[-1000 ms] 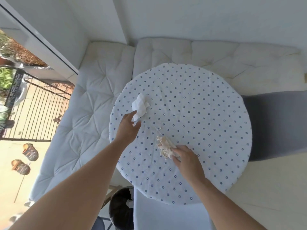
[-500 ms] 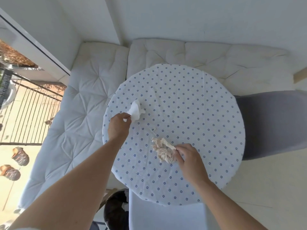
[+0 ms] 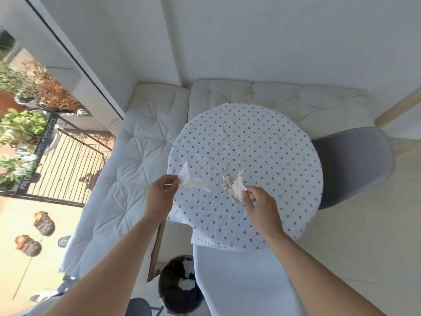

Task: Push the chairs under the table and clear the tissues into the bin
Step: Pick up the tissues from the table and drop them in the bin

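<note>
Two bare forearms reach out from the bottom edge over a white chair [image 3: 246, 283] tucked against the near rim of a round tabletop [image 3: 262, 142] covered in a dotted cloth. Just left of that chair, on the floor, stands a dark bin [image 3: 175, 299] with white scraps of tissue already inside. The left hand [image 3: 160, 197] hovers at the tabletop's left edge, its grip pinched on a white tissue [image 3: 190, 182] that trails out to the right, above the cloth. The right hand [image 3: 262, 206] is over the middle of the tabletop — its grip clamped on a crumpled, brown-stained tissue [image 3: 234, 187] that juts up and to the left from the fingers. The two tissues are near each other but apart. A grey chair [image 3: 355, 165] sits pushed in at the right side, its seat partly under the rim. Beyond the tabletop, cream cushions [image 3: 273, 96] line a corner bench along the white walls. At far left — past a black railing [image 3: 66, 160] — sandals [image 3: 36, 233] lie on a sunlit patio beside green plants.
</note>
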The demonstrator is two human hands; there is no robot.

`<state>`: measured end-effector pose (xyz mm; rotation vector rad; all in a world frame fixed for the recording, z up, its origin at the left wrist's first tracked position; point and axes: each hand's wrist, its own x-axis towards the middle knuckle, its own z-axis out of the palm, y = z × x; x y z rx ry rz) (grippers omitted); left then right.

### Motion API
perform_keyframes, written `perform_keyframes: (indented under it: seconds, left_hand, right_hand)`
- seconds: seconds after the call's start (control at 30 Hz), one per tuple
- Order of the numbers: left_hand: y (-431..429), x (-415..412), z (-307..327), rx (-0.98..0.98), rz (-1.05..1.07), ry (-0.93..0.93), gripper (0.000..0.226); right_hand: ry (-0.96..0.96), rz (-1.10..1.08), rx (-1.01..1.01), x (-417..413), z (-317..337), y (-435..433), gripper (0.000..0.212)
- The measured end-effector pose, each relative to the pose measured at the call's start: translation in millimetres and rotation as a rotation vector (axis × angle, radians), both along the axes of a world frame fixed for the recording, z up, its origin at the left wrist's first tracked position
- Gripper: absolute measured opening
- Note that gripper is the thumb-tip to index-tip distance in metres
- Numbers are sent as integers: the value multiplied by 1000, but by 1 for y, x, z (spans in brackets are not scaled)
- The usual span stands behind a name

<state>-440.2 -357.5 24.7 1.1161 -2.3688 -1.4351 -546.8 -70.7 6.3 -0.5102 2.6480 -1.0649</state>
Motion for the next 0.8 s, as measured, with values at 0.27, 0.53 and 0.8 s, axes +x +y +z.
perform_keyframes:
  seconds: [0.27, 0.53, 0.8]
  left_hand:
    - [-8, 136, 36, 42, 7, -2, 7]
    - [-4, 270, 32, 101, 48, -36, 9]
    - [7, 367, -16, 165, 115, -123, 9]
  right_hand:
    - [-4, 13, 11, 109, 48, -7, 16]
    - [-130, 103, 50, 224, 45, -27, 22]
    - [-318, 159, 141, 315, 6, -51, 17]
